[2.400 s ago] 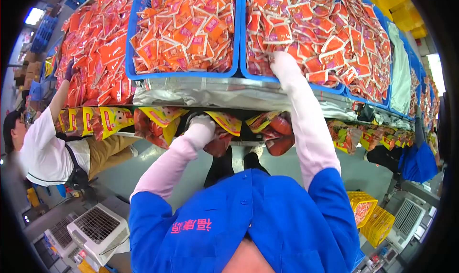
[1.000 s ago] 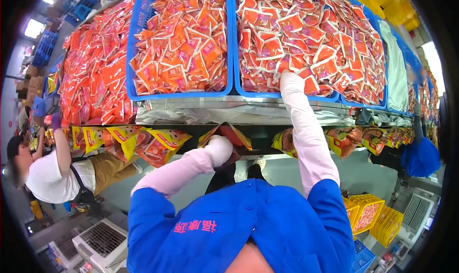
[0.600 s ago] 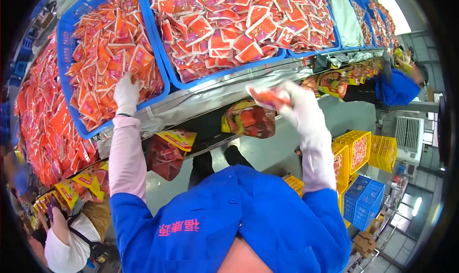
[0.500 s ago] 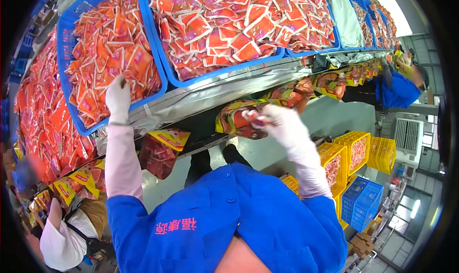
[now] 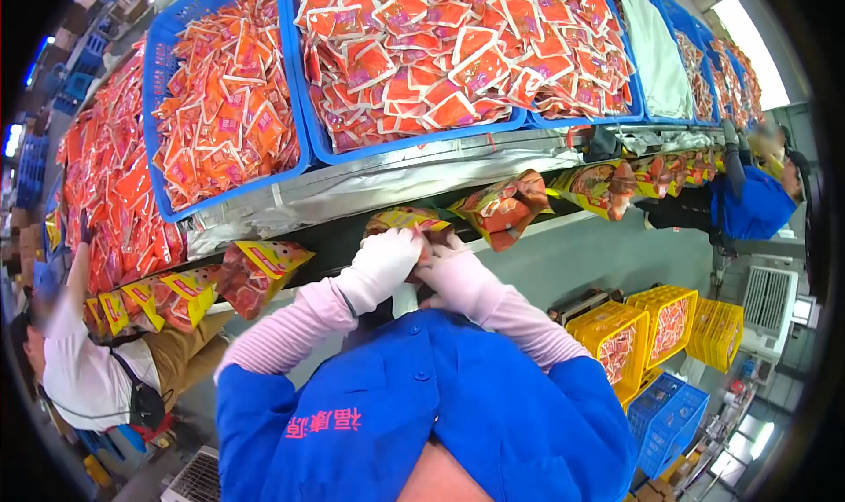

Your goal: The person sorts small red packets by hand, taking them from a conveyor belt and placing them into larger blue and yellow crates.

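My left hand (image 5: 380, 266), in a white glove, closes on the opening of a yellow-and-red printed bag (image 5: 407, 218) in front of my body. Against the right side of the same bag, my gloved right hand (image 5: 456, 275) is closed too, its fingers almost meeting the left ones. Both hands hide most of the bag's near part. Beyond it stand a blue basket (image 5: 304, 141) of small red packets (image 5: 233, 106) and a wider blue basket (image 5: 422, 146) heaped with similar packets (image 5: 422, 53).
More printed bags (image 5: 502, 207) line the dark belt (image 5: 339, 256) on both sides. A co-worker in white (image 5: 97, 374) is at left; another in blue (image 5: 753, 203) is far right. Yellow crates (image 5: 607, 313) and a blue crate (image 5: 664, 418) stand behind at right.
My left hand has left the packets in the left basket and come down to the bag. My right hand, which held small packets over a bag, has moved left and now grips the bag.
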Action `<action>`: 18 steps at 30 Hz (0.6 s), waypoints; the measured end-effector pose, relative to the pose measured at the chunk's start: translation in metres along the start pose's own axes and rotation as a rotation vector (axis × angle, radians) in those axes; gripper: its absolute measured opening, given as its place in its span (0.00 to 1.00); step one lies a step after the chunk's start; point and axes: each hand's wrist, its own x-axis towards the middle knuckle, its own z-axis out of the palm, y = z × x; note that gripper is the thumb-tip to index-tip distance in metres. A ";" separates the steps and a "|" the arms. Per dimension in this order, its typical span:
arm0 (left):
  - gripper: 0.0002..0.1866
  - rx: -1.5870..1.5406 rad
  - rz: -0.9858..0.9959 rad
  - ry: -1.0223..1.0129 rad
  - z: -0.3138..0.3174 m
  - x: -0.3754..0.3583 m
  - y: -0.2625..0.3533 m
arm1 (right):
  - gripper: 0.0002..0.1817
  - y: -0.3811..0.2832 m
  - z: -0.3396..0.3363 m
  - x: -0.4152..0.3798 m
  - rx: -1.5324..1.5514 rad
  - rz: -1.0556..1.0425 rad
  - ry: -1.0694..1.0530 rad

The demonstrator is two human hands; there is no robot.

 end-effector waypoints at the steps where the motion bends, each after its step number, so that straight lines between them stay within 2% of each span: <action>1: 0.12 0.134 -0.007 -0.070 0.013 0.000 0.003 | 0.20 -0.007 -0.008 0.007 -0.190 0.008 -0.067; 2: 0.12 0.204 0.005 -0.144 0.037 -0.001 0.003 | 0.15 0.004 0.052 0.023 -0.098 0.109 0.080; 4: 0.12 0.234 0.006 -0.519 0.042 0.009 -0.002 | 0.13 0.001 0.051 0.037 -0.244 0.006 -0.156; 5: 0.12 0.248 -0.040 -0.507 0.043 0.009 -0.006 | 0.09 0.001 0.057 0.038 -0.259 -0.090 -0.034; 6: 0.12 0.262 -0.085 -0.503 0.044 0.004 -0.013 | 0.09 -0.001 0.053 0.040 -0.248 -0.105 -0.029; 7: 0.10 0.281 -0.152 -0.364 0.053 -0.005 -0.020 | 0.08 -0.010 0.045 0.041 -0.166 -0.122 0.100; 8: 0.11 0.394 -0.127 -0.359 0.062 -0.011 -0.030 | 0.06 -0.018 0.043 0.040 -0.083 -0.134 0.222; 10: 0.10 0.230 -0.163 -0.525 0.047 -0.003 -0.036 | 0.05 -0.027 0.053 0.047 -0.028 -0.183 0.218; 12: 0.09 0.184 -0.297 -0.189 0.019 -0.013 -0.033 | 0.05 -0.031 0.059 0.058 -0.009 -0.106 0.292; 13: 0.07 0.157 -0.363 -0.085 -0.008 -0.022 -0.034 | 0.03 -0.028 0.053 0.056 0.048 -0.145 0.272; 14: 0.08 0.090 -0.336 0.035 -0.022 -0.037 -0.040 | 0.04 -0.029 0.048 0.056 0.061 -0.168 0.349; 16: 0.09 0.184 -0.378 -0.045 -0.013 -0.042 -0.040 | 0.04 -0.033 0.045 0.065 0.032 -0.234 0.274; 18: 0.11 0.313 -0.344 -0.200 0.032 -0.027 -0.052 | 0.05 -0.049 0.058 0.080 -0.003 -0.284 0.303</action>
